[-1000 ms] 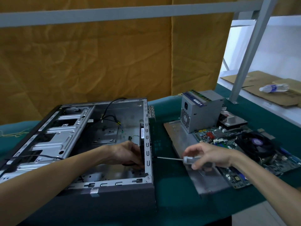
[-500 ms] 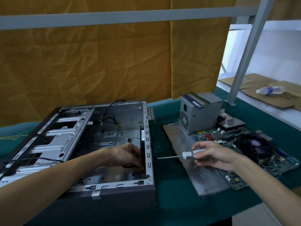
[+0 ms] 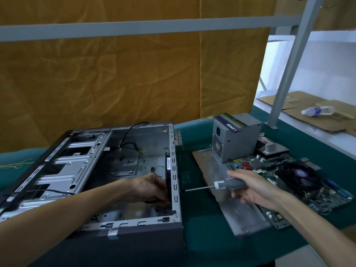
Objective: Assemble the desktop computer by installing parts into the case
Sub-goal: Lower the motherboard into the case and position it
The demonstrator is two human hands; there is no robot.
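The open grey computer case [image 3: 174, 189] lies on its side on the green table. Inside it, my left hand [image 3: 149, 187] holds a black fan [image 3: 168, 182] upright against the case's right wall. My right hand [image 3: 248, 186] grips the grey handle of a screwdriver [image 3: 225, 185] outside the case. Its thin shaft runs level to the left and its tip touches the outer face of that wall, opposite the fan.
To the right lie a metal side panel [image 3: 242, 212], a grey power supply [image 3: 234, 140], a motherboard with a black cooler fan [image 3: 296, 176] and a hard drive [image 3: 273, 149]. Black cables [image 3: 129, 145] run inside the case. A steel post [image 3: 285, 74] and a water bottle [image 3: 317, 110] stand behind.
My right hand has shifted its hold on the screwdriver handle and turned it while the tip stays at the case wall. My left hand has kept the fan in place.
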